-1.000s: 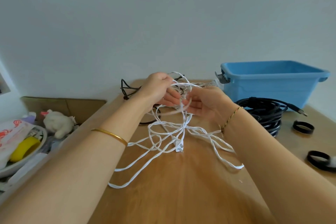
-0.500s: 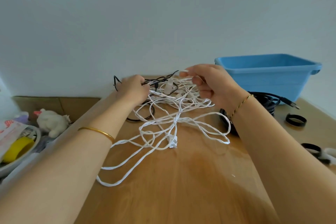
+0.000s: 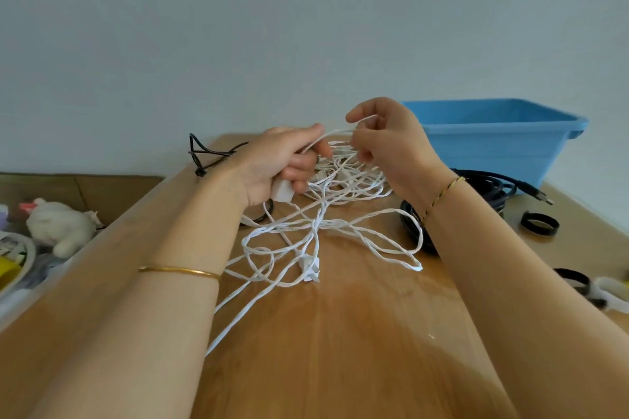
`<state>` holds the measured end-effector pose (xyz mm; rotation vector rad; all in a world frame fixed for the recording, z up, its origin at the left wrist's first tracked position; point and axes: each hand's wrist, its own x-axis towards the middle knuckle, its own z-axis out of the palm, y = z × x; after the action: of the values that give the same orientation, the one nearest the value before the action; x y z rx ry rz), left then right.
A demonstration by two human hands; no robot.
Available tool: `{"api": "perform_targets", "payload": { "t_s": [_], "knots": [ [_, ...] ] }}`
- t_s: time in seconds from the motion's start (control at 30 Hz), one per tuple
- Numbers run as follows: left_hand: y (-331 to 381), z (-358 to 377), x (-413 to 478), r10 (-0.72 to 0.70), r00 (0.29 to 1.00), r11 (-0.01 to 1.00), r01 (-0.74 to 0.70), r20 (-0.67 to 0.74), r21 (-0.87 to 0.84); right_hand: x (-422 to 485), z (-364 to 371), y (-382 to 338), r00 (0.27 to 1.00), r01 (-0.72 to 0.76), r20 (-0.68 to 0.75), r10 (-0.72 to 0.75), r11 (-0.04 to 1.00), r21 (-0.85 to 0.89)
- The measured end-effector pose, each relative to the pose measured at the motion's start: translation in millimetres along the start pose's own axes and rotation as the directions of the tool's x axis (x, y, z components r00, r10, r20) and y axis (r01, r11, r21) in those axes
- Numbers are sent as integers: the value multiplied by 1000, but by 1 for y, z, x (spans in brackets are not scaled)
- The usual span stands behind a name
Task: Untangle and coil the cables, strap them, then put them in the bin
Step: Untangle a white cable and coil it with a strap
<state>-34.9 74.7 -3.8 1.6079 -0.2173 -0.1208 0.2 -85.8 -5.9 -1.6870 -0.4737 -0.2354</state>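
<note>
A tangled white cable [image 3: 316,231] sprawls over the middle of the wooden table [image 3: 340,350], one white plug [image 3: 311,269] lying in the loops. My left hand [image 3: 279,163] grips a white plug end and a strand of that cable. My right hand [image 3: 388,139] pinches the same strand a little higher, just above the tangle. A coiled black cable [image 3: 490,187] lies behind my right wrist, partly hidden by it. The blue bin [image 3: 503,146] stands at the back right. Black straps [image 3: 539,223] [image 3: 571,279] lie on the right side of the table.
A thin black cable [image 3: 204,155] lies at the table's far left corner. Left of the table sit a white plush toy [image 3: 58,224], a bowl with a yellow tape roll [image 3: 10,269] and a brown cardboard box [image 3: 85,187]. A white wall stands close behind.
My left hand has lifted and closed round a white plug and strand. My right hand has moved closer to it and now pinches the strand between them.
</note>
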Motion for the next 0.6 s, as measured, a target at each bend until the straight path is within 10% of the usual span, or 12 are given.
{"api": "perform_targets", "payload": {
  "t_s": [0.2, 0.37, 0.6],
  "knots": [
    [2, 0, 0, 199, 932, 898, -50, 302, -436, 0, 6, 18, 956, -293, 133, 261, 861, 415],
    [14, -8, 0, 370, 927, 718, -330, -66, -613, -15, 39, 19, 864, -397, 400, 306, 903, 167],
    [12, -21, 3, 323, 837, 757, -509, -442, -410, -16, 34, 13, 846, -251, 464, 261, 964, -86]
  ]
}}
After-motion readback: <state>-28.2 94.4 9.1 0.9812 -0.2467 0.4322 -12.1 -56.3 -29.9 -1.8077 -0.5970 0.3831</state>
